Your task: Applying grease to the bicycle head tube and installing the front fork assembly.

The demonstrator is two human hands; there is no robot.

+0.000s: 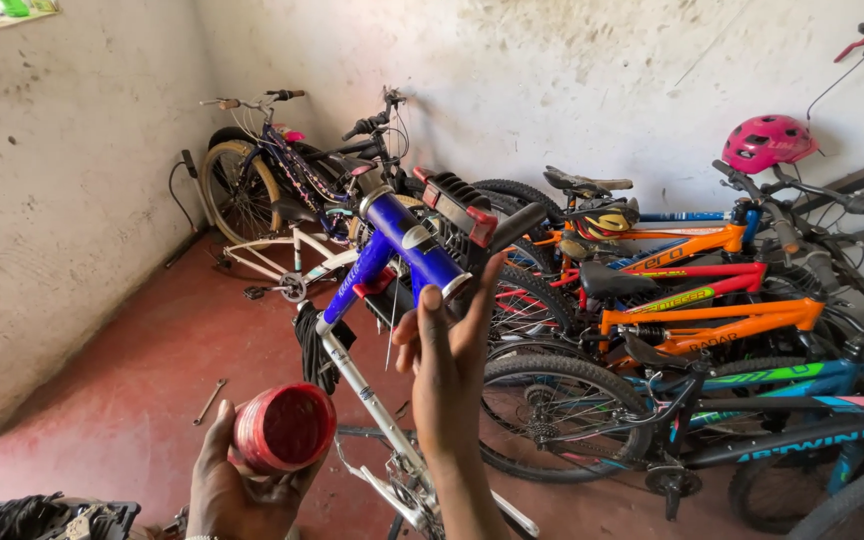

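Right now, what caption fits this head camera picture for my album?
Left hand holds a round red tub while the right hand reaches to the open end of a blue bike frame, beside parked bicycles.

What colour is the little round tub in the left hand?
Red: the round tub held in the left hand is red inside and out, as the head view shows.

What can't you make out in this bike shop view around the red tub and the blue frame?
- Head view: the red tub shows a red inside; how full it is cannot be told.
- The right hand hides part of the blue frame tube end.
- The left hand is cut off by the bottom edge.
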